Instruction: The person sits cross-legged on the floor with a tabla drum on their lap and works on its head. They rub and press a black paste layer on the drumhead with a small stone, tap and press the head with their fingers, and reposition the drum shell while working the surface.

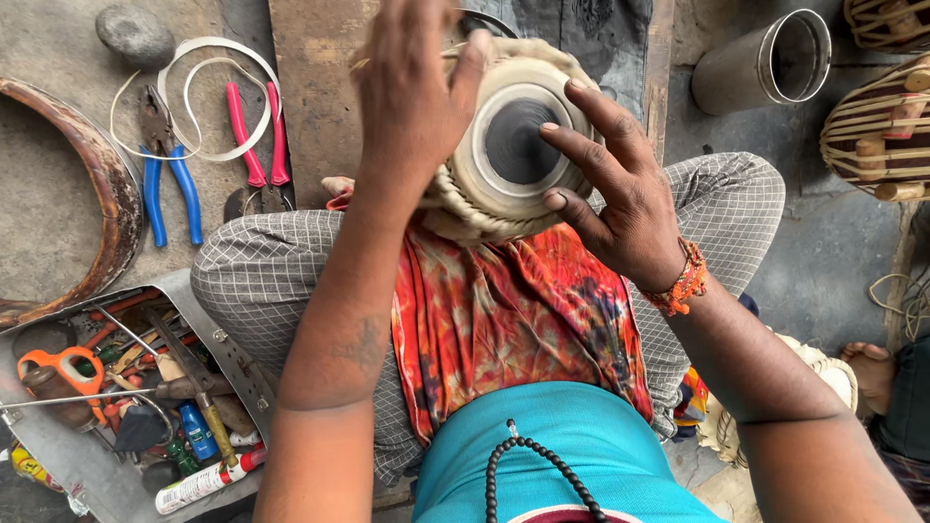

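A small hand drum with a cream skin, black centre spot and braided rope rim [513,140] rests on a red-and-orange tie-dyed cloth [504,310] in the person's lap. The left hand [412,92] lies over the drum's rim at ten o'clock, fingers curled across the top edge. The right hand [605,189], an orange bead bracelet [683,281] at its wrist, spreads its fingers on the skin from four o'clock. At nine o'clock of the drum lie blue-handled pliers [167,160] and pink-handled pincers [257,145]; at seven o'clock, a metal tray of tools [68,455]; at two o'clock, a steel cylinder [765,60].
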